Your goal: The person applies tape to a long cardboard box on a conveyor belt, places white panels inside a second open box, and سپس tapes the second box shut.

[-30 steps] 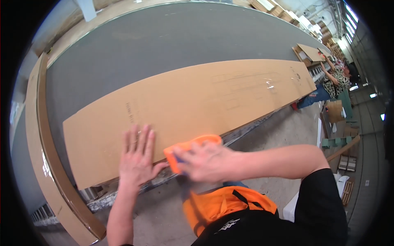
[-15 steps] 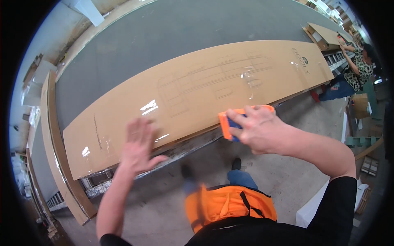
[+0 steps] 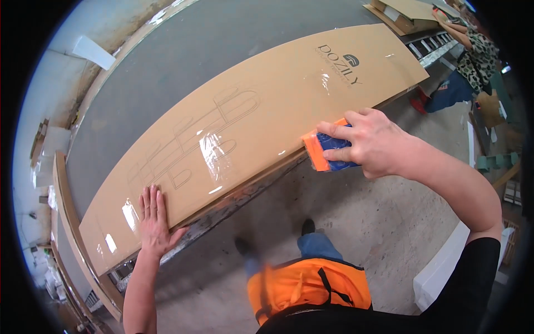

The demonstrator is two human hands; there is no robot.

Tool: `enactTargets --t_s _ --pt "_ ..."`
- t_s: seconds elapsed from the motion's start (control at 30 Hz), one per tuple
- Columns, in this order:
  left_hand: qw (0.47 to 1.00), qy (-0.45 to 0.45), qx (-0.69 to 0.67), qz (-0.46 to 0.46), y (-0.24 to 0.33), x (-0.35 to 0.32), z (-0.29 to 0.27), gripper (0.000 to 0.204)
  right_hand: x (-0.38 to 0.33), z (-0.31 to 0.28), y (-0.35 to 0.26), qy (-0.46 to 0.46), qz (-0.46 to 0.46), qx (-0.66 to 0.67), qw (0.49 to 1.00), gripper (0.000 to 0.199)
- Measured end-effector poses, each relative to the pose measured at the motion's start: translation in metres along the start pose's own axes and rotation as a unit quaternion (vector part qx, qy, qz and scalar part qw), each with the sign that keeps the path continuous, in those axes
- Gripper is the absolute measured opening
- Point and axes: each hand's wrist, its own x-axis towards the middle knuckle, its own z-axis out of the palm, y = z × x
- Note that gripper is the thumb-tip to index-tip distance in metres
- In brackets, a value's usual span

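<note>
A long, flat brown cardboard box [image 3: 289, 100] lies across the grey work surface, with printed outlines and shiny patches of clear tape on its top. My left hand [image 3: 156, 222] rests on the box near its left end, fingers stretched out and thumb spread toward the near edge. In my right hand [image 3: 375, 142] is an orange and blue tape dispenser [image 3: 339, 156], gripped from above. One end of it is at the box's near edge, right of the middle. My fingers hide part of the dispenser.
A narrow cardboard piece [image 3: 83, 234] stands along the left end. At the far right another person [image 3: 473, 61] handles an open cardboard box [image 3: 403, 19]. A white block [image 3: 442, 267] sits on the floor to my right. I wear an orange apron [image 3: 311, 286].
The box has shifted left in view. My left hand has come down flat nearer its left end. The tape dispenser in my right hand now sits farther right along the near edge.
</note>
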Motion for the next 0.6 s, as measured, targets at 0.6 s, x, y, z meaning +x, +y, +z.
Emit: enactTargets --t_s 0.6 --pt "0.995 -0.018 -0.071 0.064 0.17 0.207 -0.024 0.104 0.011 0.017 -0.012 0.11 -0.04 0.088 0.989 0.019"
